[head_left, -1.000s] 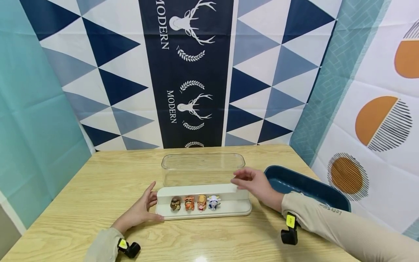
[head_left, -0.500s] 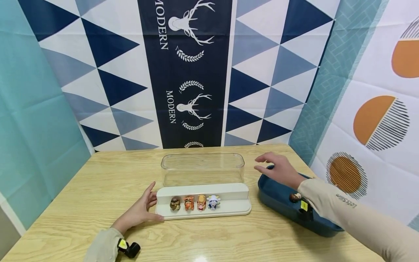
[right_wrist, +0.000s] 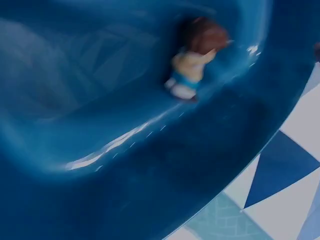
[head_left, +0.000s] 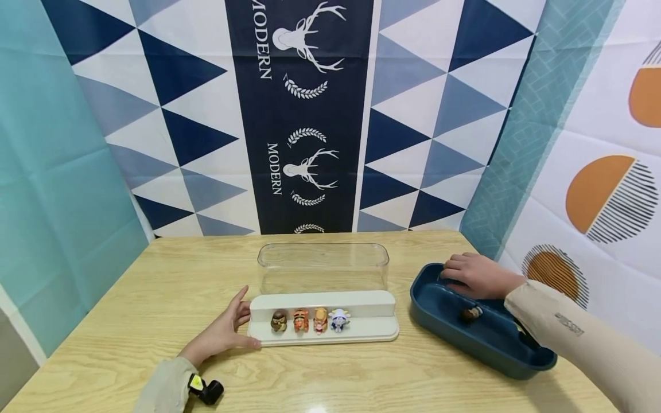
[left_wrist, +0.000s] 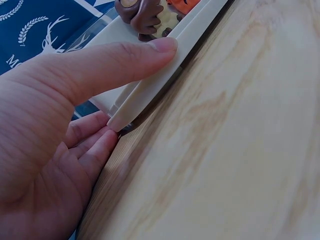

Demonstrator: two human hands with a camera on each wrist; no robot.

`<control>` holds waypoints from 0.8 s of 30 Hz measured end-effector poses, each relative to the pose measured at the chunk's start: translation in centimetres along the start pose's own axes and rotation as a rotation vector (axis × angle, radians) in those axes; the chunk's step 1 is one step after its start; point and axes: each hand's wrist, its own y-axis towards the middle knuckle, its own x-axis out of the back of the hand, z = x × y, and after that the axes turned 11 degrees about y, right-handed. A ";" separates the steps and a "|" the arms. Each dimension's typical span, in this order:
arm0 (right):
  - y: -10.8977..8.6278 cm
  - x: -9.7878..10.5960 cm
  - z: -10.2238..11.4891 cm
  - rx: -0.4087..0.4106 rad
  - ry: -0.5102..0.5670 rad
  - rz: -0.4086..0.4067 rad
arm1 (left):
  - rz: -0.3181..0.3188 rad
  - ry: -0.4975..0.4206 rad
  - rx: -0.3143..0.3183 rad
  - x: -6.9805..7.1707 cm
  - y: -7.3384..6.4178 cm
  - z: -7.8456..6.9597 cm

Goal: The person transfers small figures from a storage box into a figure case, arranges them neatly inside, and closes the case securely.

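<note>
At the left end of a white stepped display base (head_left: 366, 328), my left hand (head_left: 219, 332) grips the corner, with the thumb (left_wrist: 125, 62) on the front edge and fingers behind the end. Several figurines stand on the base's lower step: a brown owl (head_left: 279, 321), an orange tiger (head_left: 301, 320), a yellow-orange one with a pink part (head_left: 320, 320) and a white-and-blue horned one (head_left: 339, 320). My right hand (head_left: 477, 276) reaches into a dark blue bin (head_left: 454, 338), fingers bent down, tips hidden. A brown-haired figurine (right_wrist: 192, 60) lies in the bin.
A clear plastic cover (head_left: 322, 275) stands right behind the white base. The bin sits at the right side of the wooden table (head_left: 310, 378). Patterned cloth (head_left: 310, 115) hangs beyond the table's back edge.
My right hand has moved from the right end of the white base over to the bin and down into it. The left hand stays at the base's left end.
</note>
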 end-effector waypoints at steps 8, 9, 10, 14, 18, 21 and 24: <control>-1.8 -0.6 -0.1 0.147 -0.003 0.168 | -0.003 0.008 0.007 0.0 0.2 0.2; -1.9 -0.7 0.0 0.161 -0.004 0.188 | -0.005 0.009 0.006 0.0 0.3 0.2; -2.0 -0.8 0.0 0.173 -0.002 0.209 | -0.005 0.012 0.004 0.0 0.3 0.2; -2.3 -1.1 0.2 0.207 0.002 0.248 | -0.008 0.010 0.001 0.0 0.3 0.1; -2.5 -1.5 0.2 0.230 0.005 0.261 | -0.002 0.012 0.009 0.0 0.2 0.2; -2.6 -1.8 0.1 0.240 -0.005 0.282 | -0.003 0.017 0.006 0.0 0.3 0.3; -2.5 -1.9 0.2 0.237 -0.016 0.309 | -0.004 0.013 -0.007 0.1 0.3 0.4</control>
